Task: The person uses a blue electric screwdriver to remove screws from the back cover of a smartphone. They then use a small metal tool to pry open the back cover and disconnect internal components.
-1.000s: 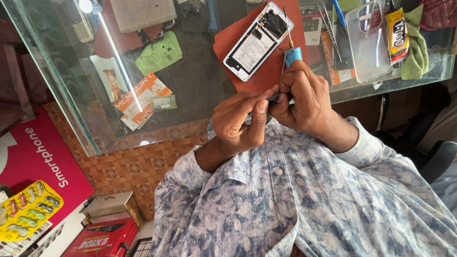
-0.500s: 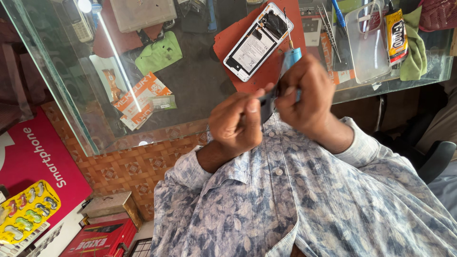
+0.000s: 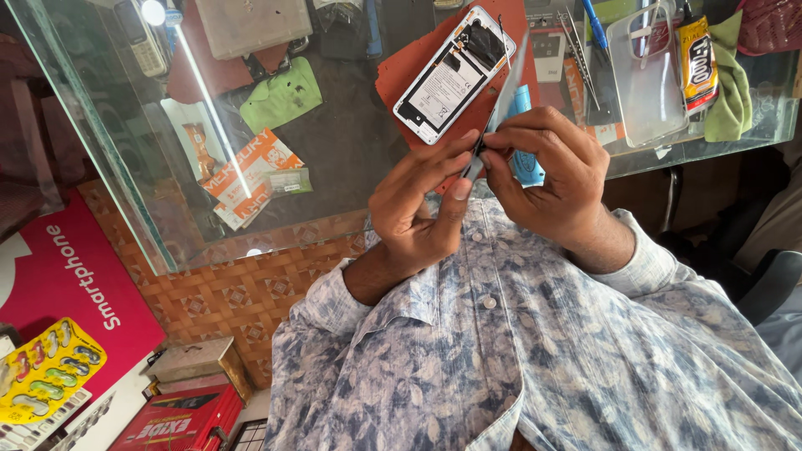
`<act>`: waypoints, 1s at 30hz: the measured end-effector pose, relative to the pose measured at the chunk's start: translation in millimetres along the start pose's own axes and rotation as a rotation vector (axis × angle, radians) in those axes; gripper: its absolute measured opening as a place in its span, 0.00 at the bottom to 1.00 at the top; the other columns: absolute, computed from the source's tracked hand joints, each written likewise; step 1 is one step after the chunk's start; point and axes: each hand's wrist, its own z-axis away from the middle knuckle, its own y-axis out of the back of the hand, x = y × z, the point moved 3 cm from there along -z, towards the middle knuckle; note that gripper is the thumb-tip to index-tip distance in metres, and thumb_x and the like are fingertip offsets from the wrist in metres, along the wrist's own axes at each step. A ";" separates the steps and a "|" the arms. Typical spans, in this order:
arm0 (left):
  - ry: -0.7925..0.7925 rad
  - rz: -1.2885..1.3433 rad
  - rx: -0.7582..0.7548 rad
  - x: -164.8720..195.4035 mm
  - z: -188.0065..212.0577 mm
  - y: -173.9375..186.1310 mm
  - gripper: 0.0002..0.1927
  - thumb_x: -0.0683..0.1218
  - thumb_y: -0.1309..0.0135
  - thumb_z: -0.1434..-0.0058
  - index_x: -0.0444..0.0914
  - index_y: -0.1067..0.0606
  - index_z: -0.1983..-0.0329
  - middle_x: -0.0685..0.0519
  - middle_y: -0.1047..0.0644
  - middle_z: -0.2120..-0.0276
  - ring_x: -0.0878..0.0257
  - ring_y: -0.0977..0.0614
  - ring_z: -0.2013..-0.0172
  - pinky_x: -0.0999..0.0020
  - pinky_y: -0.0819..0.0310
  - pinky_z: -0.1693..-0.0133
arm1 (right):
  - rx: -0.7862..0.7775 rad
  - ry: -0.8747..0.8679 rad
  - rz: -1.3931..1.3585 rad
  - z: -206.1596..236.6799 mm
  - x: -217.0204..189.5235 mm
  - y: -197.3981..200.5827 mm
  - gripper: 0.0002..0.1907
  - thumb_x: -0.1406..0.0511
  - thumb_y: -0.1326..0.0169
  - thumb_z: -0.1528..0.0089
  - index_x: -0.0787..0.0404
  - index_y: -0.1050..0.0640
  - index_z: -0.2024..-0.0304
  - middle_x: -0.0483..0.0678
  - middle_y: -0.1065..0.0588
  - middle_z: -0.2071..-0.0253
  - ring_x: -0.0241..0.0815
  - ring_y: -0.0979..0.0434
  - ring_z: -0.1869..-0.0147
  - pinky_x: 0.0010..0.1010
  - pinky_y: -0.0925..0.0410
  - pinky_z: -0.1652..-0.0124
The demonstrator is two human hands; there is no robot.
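A: Fingers first. What are they on?

B: Left hand (image 3: pixel 418 213) and right hand (image 3: pixel 555 179) meet fingertip to fingertip just off the near edge of the glass counter (image 3: pixel 334 175). Thumb and forefinger of each are pinched together on a thin, pale strip (image 3: pixel 499 107) that runs up and away from the fingertips, slanting to the right. A small dark piece sits right at the pinch; too small to tell what it is.

A: Anything else in the right hand?

B: A blue tool handle (image 3: pixel 525 159) shows behind its fingers. Whether the hand grips it or it just lies on the glass, cannot tell.

A: And beyond the hands?

B: Just far of them, an opened white phone (image 3: pixel 453 75), back off, lying tilted on a red-brown mat (image 3: pixel 401 71). Right of that: tweezers (image 3: pixel 578 52), a clear phone case (image 3: pixel 645 79), a yellow-and-black glue tube (image 3: pixel 696 60), a green cloth (image 3: pixel 733 79). Left, under the glass, an orange-and-white packet (image 3: pixel 251 167).
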 end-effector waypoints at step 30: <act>0.015 0.086 -0.092 2.3 3.4 -5.1 0.07 0.37 0.46 0.28 0.27 0.21 0.53 0.42 0.17 0.58 0.62 0.14 0.60 0.74 0.19 0.60 | -0.058 0.078 0.083 20.2 20.5 -10.9 0.08 0.77 0.49 0.43 0.67 0.32 0.63 0.50 0.35 0.70 0.46 0.31 0.71 0.38 0.36 0.72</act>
